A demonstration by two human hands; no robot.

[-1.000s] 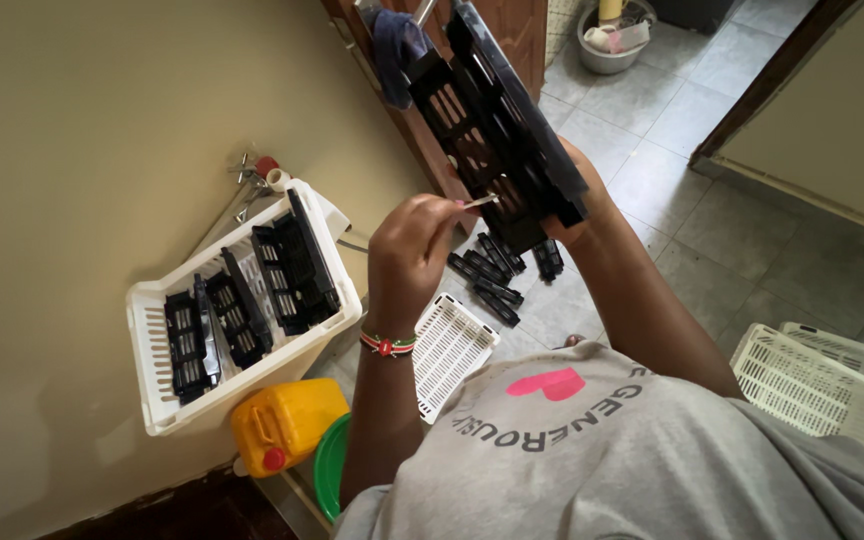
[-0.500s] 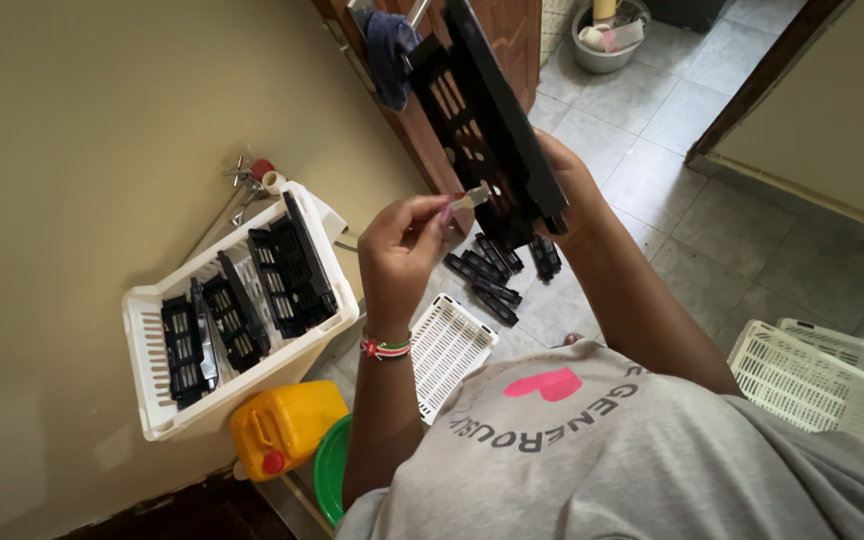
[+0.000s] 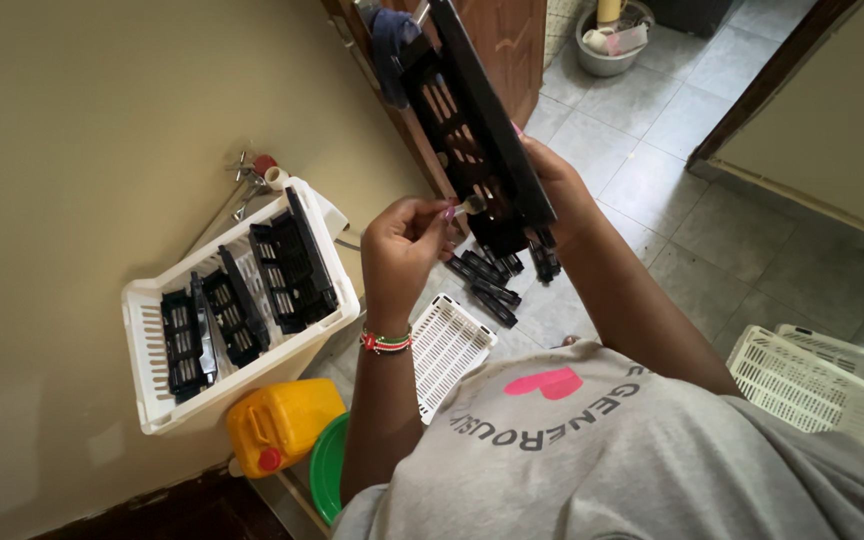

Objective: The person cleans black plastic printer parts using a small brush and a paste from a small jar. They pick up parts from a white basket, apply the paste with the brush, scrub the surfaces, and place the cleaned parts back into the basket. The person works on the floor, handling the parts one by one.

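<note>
Tiled grey floor [image 3: 712, 230] fills right half of frame, cream wall [image 3: 72, 150] on the left, wooden door [image 3: 497, 50] at top centre. Right hand [image 3: 562, 190] wraps the far edge of a long black slotted plastic panel [image 3: 472, 130], held tilted, running from top centre down to mid frame; grip closed round it. Left hand [image 3: 407, 245] just left of the panel's lower end, fingers pinched narrow on a small brush [image 3: 467, 207] whose tip touches the panel face. Beaded bracelet [image 3: 385, 342] on left wrist. Below the panel, several small black plastic pieces [image 3: 487, 280] lie on the floor. White slotted basket [image 3: 242, 310] at left centre, leaning by the wall, holds more black slotted parts [image 3: 252, 295]. Yellow jerrycan [image 3: 277, 425] with red cap under it, green basin [image 3: 329, 470] edge just beside. Small white slotted tray [image 3: 449, 350] lower centre, near the left forearm. Stacked white slotted trays [image 3: 812, 380] at lower right. Grey bucket [image 3: 607, 40] top, well apart. Person's grey shirt [image 3: 602, 450] fills the bottom.
</note>
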